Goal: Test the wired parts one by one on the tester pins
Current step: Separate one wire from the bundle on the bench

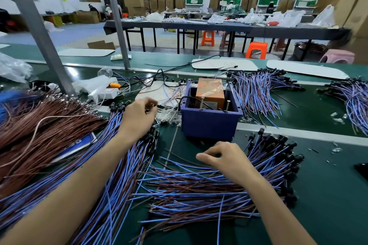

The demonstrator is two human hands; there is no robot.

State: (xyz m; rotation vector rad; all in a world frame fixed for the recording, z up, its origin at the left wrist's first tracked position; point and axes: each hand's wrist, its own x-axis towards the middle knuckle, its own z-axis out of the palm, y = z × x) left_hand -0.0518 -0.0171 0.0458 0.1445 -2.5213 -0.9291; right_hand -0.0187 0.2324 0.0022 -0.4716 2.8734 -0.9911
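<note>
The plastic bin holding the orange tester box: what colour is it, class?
Dark blue, verging on purple; the bin shows best in the head view.

Blue and brown wires, black end caps, navy bin, orange box, dark green belt

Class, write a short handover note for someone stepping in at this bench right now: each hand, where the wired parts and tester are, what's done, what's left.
Left hand: fingers curled at the black-capped ends of the left bundle; whether it pinches one is unclear.
Right hand: fingers curled over the near pile; grip unclear.
Tester: blue box beyond the hands, orange unit inside, two pins standing up, nothing touching them.
Done: can't tell which piles are tested; more piles lie behind the box.
Left: touch each part to the pins.
</note>
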